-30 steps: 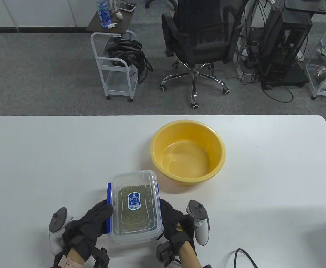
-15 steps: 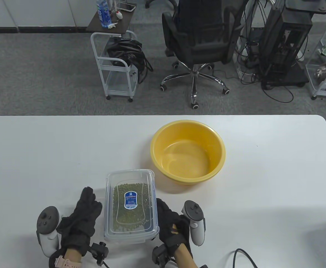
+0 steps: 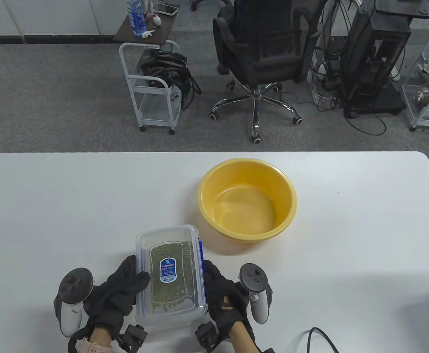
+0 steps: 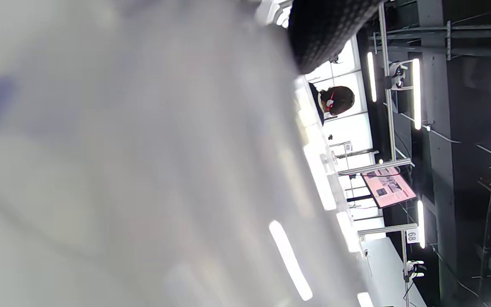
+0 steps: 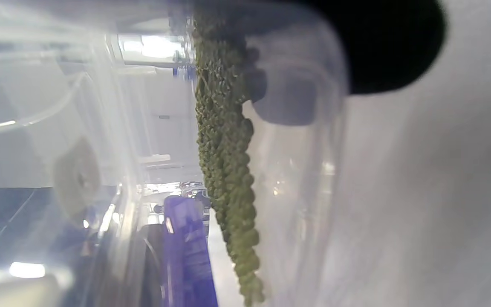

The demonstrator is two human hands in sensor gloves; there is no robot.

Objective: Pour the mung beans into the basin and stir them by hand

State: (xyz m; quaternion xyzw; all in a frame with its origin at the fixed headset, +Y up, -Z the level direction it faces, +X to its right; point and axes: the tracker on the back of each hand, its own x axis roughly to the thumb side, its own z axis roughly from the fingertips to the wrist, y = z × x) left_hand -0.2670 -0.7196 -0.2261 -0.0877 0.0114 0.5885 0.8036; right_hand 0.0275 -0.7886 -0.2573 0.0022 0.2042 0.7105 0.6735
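A clear lidded box [image 3: 168, 274] with blue clips holds mung beans [image 3: 170, 290] and sits on the white table near its front edge. My left hand [image 3: 135, 277] grips the box's left side, thumb lying on the lid's edge. My right hand [image 3: 210, 277] grips its right side. The yellow basin [image 3: 210, 176] stands beyond the box to the right, with no beans in it. In the right wrist view the beans [image 5: 224, 149] and a blue clip [image 5: 186, 251] show through the box wall, with a fingertip [image 5: 382, 47] pressed against it. The left wrist view is mostly blurred box wall [image 4: 143, 170].
A black cable [image 3: 319, 336] lies at the table's front right. Beyond the far edge stand an office chair [image 3: 262, 55], a white cart [image 3: 152, 81] and equipment racks. A person [image 4: 335, 100] shows far off in the left wrist view.
My left hand let go of the left side and drew back with straight fingers, then returned to grip that side. The box shifted slightly left. My right hand stayed on the right side.
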